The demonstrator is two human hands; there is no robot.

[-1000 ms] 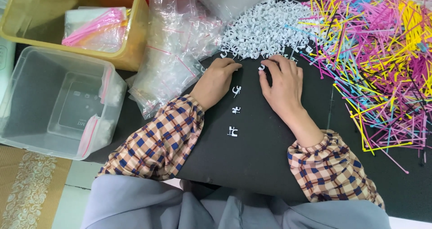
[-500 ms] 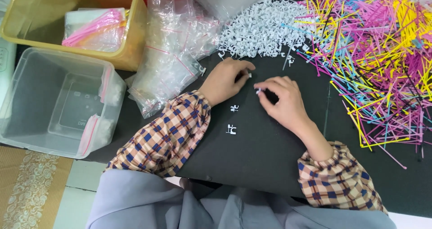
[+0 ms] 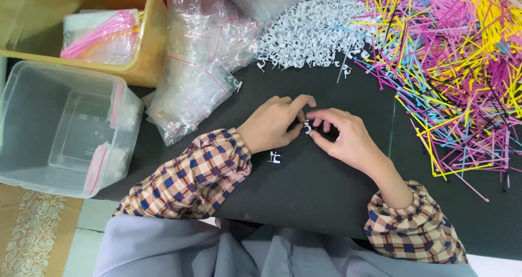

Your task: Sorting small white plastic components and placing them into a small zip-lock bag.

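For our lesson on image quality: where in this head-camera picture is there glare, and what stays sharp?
Head view: even overhead light; glare on the clear bags; both hands, left hand and right hand, sharp, as is the small white clip pinched between them; faint soft shadows on the black mat.

one head-worn camera looks steeply down, fairly close, onto the black table [image 3: 304, 201].
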